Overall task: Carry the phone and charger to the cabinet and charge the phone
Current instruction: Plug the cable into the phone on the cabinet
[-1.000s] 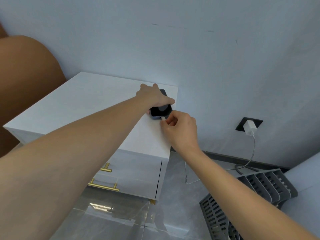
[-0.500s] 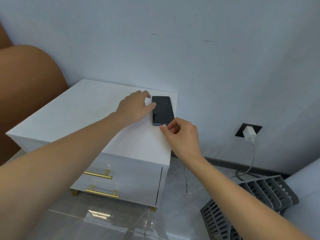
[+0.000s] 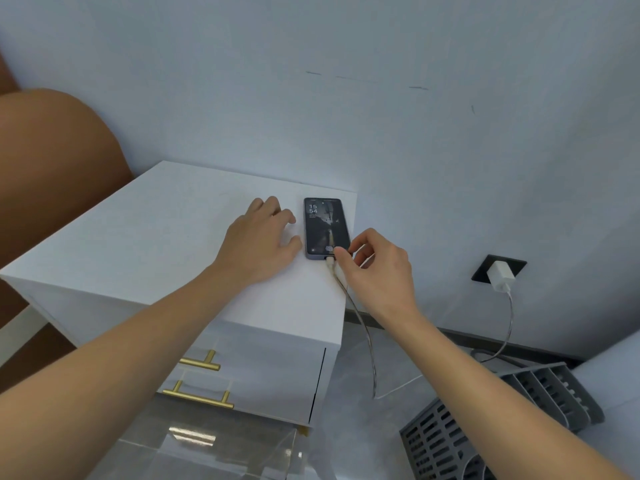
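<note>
A dark phone (image 3: pixel 325 226) lies flat near the right edge of the white cabinet (image 3: pixel 145 244), its screen lit with a clock. A white cable (image 3: pixel 360 327) is plugged into its near end, hangs off the cabinet edge and runs along the floor to the white charger (image 3: pixel 501 276) in a black wall socket. My right hand (image 3: pixel 375 268) hovers at the plug with fingers loosely curled, the fingertips just off the connector. My left hand (image 3: pixel 259 242) rests flat on the cabinet top just left of the phone, not touching it.
The cabinet has two drawers with gold handles (image 3: pixel 199 398). A grey slotted rack (image 3: pixel 502 420) lies on the floor at the lower right beside a white surface (image 3: pixel 616 382). A brown padded headboard (image 3: pixel 52 188) stands to the left.
My left hand slid off the phone to the left and lies on the cabinet. My right hand eased back from the connector. The phone screen has lit up.
</note>
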`<act>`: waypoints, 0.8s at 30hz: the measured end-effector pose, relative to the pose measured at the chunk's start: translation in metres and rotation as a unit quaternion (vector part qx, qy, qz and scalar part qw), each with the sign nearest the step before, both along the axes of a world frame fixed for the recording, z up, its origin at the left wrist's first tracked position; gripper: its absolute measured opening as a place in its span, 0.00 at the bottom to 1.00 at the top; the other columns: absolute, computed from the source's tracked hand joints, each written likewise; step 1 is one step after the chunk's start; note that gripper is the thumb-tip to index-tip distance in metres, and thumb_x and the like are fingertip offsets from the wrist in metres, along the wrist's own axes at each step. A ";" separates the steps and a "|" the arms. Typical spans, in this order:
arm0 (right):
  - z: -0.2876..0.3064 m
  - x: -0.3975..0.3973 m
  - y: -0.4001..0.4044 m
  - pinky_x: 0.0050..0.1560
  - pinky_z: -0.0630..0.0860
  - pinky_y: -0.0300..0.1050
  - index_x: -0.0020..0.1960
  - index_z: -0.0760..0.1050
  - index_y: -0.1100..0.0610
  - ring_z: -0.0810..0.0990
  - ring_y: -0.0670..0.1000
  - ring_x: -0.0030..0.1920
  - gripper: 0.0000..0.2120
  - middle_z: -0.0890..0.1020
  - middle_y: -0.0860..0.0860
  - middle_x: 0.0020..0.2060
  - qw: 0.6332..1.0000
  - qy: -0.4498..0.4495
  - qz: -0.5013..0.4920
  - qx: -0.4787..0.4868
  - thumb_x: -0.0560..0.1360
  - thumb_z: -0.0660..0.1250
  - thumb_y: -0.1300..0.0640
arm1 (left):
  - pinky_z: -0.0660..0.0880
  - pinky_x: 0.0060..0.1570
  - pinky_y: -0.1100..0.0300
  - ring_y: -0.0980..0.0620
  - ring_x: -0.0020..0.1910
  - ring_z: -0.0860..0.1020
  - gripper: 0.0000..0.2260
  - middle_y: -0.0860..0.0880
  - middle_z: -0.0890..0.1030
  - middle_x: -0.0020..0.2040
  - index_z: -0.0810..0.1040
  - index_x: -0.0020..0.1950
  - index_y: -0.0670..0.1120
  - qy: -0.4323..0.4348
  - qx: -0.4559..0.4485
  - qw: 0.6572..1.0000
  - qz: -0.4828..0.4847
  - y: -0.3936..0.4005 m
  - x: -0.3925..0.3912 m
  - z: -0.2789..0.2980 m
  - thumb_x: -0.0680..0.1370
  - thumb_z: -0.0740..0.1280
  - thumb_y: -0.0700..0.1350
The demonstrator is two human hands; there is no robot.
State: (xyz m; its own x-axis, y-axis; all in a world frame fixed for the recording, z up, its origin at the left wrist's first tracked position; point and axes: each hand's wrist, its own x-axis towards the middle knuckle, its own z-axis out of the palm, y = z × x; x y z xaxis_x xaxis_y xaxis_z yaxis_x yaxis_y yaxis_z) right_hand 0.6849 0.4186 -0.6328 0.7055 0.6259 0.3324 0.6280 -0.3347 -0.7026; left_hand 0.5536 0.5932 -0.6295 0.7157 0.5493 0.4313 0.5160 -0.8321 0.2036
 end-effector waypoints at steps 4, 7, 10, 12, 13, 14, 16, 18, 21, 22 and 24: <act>0.001 0.002 0.000 0.42 0.82 0.50 0.44 0.75 0.47 0.81 0.45 0.37 0.11 0.80 0.42 0.33 1.000 -0.001 0.004 0.001 0.74 0.71 0.40 | 0.66 0.41 0.58 0.49 0.57 0.71 0.16 0.51 0.75 0.55 0.80 0.61 0.48 0.002 0.000 1.000 -0.001 0.000 -0.001 0.001 0.76 0.65 0.52; 0.001 0.003 0.000 0.43 0.82 0.51 0.45 0.76 0.47 0.81 0.46 0.37 0.11 0.81 0.42 0.34 1.000 -0.003 0.006 0.001 0.75 0.71 0.41 | 0.65 0.40 0.58 0.49 0.57 0.71 0.16 0.51 0.74 0.55 0.80 0.61 0.48 0.004 0.001 1.000 0.002 0.000 -0.001 0.001 0.76 0.65 0.52; 0.001 0.005 -0.001 0.42 0.81 0.49 0.46 0.76 0.48 0.81 0.46 0.37 0.10 0.81 0.42 0.35 1.000 -0.003 0.008 -0.002 0.75 0.71 0.42 | 0.65 0.41 0.58 0.49 0.57 0.71 0.17 0.51 0.74 0.55 0.80 0.61 0.49 0.009 0.002 1.000 0.004 -0.001 -0.001 0.001 0.75 0.65 0.52; 0.000 0.006 -0.002 0.42 0.81 0.49 0.47 0.76 0.47 0.81 0.46 0.37 0.10 0.81 0.43 0.35 1.000 -0.003 0.009 -0.006 0.76 0.71 0.42 | 0.66 0.41 0.58 0.49 0.58 0.71 0.17 0.50 0.74 0.55 0.80 0.61 0.48 0.011 0.001 1.000 0.005 -0.002 -0.001 0.001 0.75 0.65 0.52; 0.000 0.007 -0.002 0.42 0.81 0.48 0.47 0.76 0.47 0.81 0.46 0.37 0.09 0.81 0.43 0.35 1.000 -0.004 0.008 -0.006 0.76 0.71 0.42 | 0.66 0.41 0.58 0.49 0.58 0.71 0.17 0.50 0.74 0.55 0.80 0.61 0.48 0.011 0.000 1.000 0.006 -0.003 -0.001 0.002 0.75 0.65 0.52; 0.000 0.008 -0.002 0.42 0.81 0.48 0.46 0.76 0.47 0.81 0.46 0.37 0.09 0.81 0.43 0.35 1.000 -0.003 0.008 -0.005 0.76 0.71 0.43 | 0.66 0.41 0.58 0.49 0.58 0.71 0.17 0.50 0.74 0.55 0.80 0.62 0.48 0.011 0.001 1.000 0.006 -0.003 -0.001 0.002 0.75 0.65 0.52; 0.000 0.008 -0.002 0.42 0.80 0.48 0.46 0.76 0.47 0.81 0.46 0.37 0.09 0.81 0.43 0.35 1.000 -0.002 0.007 -0.002 0.75 0.70 0.43 | 0.66 0.41 0.57 0.49 0.58 0.71 0.17 0.50 0.75 0.55 0.80 0.62 0.48 0.013 0.000 1.000 0.006 -0.004 -0.002 0.003 0.75 0.65 0.51; 0.000 0.009 -0.002 0.42 0.80 0.48 0.46 0.75 0.47 0.81 0.47 0.37 0.09 0.81 0.44 0.34 1.000 -0.003 0.005 -0.002 0.75 0.70 0.42 | 0.66 0.42 0.57 0.49 0.58 0.71 0.17 0.50 0.75 0.56 0.80 0.62 0.48 0.015 -0.002 1.000 0.006 -0.006 -0.002 0.004 0.76 0.65 0.51; 0.000 0.009 -0.002 0.42 0.81 0.49 0.45 0.75 0.47 0.81 0.47 0.37 0.09 0.81 0.44 0.34 1.000 -0.001 0.003 -0.002 0.74 0.70 0.42 | 0.66 0.42 0.58 0.49 0.58 0.71 0.17 0.50 0.75 0.56 0.80 0.63 0.48 0.016 -0.002 1.000 0.008 -0.006 -0.002 0.005 0.76 0.65 0.51; 0.000 0.010 -0.002 0.42 0.81 0.49 0.45 0.76 0.47 0.81 0.47 0.37 0.09 0.81 0.44 0.35 1.000 0.000 0.004 -0.001 0.74 0.70 0.42 | 0.66 0.42 0.58 0.49 0.58 0.71 0.17 0.50 0.75 0.56 0.80 0.63 0.48 0.016 -0.002 1.000 0.008 -0.006 -0.002 0.005 0.76 0.65 0.51; 0.001 0.011 -0.002 0.43 0.81 0.51 0.46 0.76 0.47 0.81 0.48 0.38 0.09 0.81 0.44 0.35 1.000 0.001 0.002 -0.002 0.74 0.70 0.43 | 0.66 0.42 0.58 0.49 0.58 0.71 0.17 0.50 0.75 0.56 0.80 0.63 0.48 0.015 0.001 1.000 0.009 -0.007 -0.002 0.005 0.76 0.65 0.51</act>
State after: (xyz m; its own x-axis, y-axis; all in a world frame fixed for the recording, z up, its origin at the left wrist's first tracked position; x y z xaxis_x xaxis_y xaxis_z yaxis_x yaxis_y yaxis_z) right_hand 0.6960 0.4162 -0.6321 0.7040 0.6298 0.3283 0.6278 -0.3356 -0.7023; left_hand 0.5518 0.5863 -0.6242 0.7178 0.5621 0.4109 0.5370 -0.8226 0.1872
